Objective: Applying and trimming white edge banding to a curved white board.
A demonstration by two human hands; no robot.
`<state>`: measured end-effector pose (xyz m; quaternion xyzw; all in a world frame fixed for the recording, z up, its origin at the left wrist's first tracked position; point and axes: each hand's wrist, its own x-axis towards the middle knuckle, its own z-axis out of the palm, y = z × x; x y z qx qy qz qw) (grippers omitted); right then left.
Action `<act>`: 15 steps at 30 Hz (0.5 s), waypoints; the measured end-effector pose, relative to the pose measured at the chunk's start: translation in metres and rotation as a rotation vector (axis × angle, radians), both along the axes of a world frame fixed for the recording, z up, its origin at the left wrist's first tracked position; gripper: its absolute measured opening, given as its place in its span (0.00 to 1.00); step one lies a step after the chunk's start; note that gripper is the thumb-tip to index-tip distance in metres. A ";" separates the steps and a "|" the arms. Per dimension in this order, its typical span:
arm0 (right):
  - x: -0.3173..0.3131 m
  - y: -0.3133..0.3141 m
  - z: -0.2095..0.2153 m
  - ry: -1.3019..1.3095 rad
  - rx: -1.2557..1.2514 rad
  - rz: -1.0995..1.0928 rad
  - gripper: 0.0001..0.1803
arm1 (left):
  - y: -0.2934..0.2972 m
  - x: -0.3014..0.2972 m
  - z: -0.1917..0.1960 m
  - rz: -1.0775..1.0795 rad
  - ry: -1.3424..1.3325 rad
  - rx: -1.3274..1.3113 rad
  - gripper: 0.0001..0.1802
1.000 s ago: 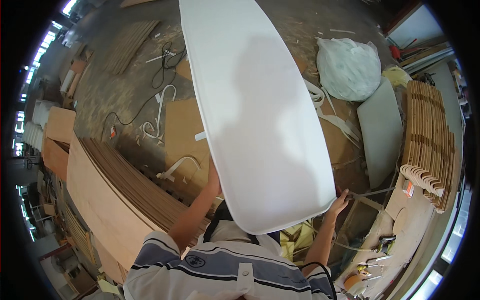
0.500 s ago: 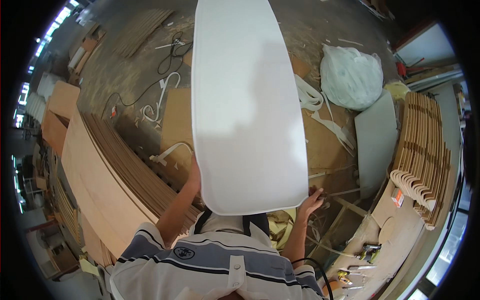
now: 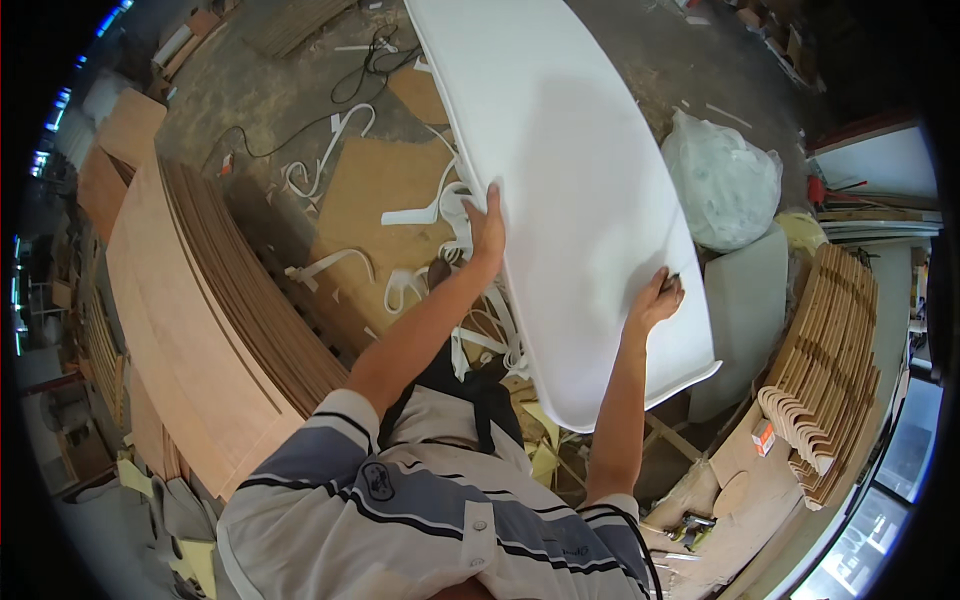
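A long white padded panel [image 3: 590,150] with a raised rim stretches away before me, tilted so its near end lies toward my right. My left hand [image 3: 487,235] holds the panel's left edge, thumb on its face and the other fingers hidden behind. Over the panel's right part, my right hand [image 3: 655,298] is closed with its fingertips pinched around a small dark thing, too small to make out. I cannot tell whether this hand touches the panel. At the near right corner a bit of the rim juts out.
White strips [image 3: 500,330] lie about on brown cardboard [image 3: 370,200] left of the panel. A stack of curved boards [image 3: 215,270] stands at left, bent wooden pieces [image 3: 825,350] at right. Beyond are a filled plastic bag [image 3: 720,180] and a black cable [image 3: 365,65].
The panel has swung and shifted right. My left hand has moved forward along its left edge. My right hand has left the near right corner and come over the panel's face.
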<state>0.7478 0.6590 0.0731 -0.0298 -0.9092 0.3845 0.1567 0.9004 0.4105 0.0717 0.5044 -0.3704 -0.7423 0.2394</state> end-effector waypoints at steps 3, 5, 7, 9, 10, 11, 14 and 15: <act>-0.028 -0.026 -0.011 0.147 0.259 -0.103 0.16 | -0.067 -0.042 -0.005 -0.016 -0.112 -0.271 0.61; -0.047 -0.018 -0.018 0.178 0.065 -0.090 0.13 | -0.121 -0.066 0.004 -0.006 -0.129 -0.500 0.62; -0.067 -0.011 -0.033 0.119 -0.137 -0.108 0.16 | -0.200 -0.089 -0.005 0.056 -0.251 -0.562 0.62; -0.084 0.009 -0.050 0.073 -0.127 -0.066 0.20 | -0.281 -0.109 -0.014 0.130 -0.375 -0.625 0.62; -0.084 0.004 -0.048 0.009 -0.191 -0.105 0.20 | -0.322 -0.109 -0.019 0.139 -0.370 -0.703 0.62; -0.094 0.026 -0.050 0.011 -0.154 -0.085 0.22 | -0.353 -0.118 -0.022 0.139 -0.349 -0.768 0.63; -0.109 0.033 -0.038 -0.076 -0.062 -0.168 0.22 | -0.443 -0.131 -0.017 0.135 -0.497 -0.816 0.65; -0.110 0.021 -0.029 -0.107 0.059 -0.155 0.26 | -0.467 -0.131 -0.015 0.158 -0.518 -0.818 0.65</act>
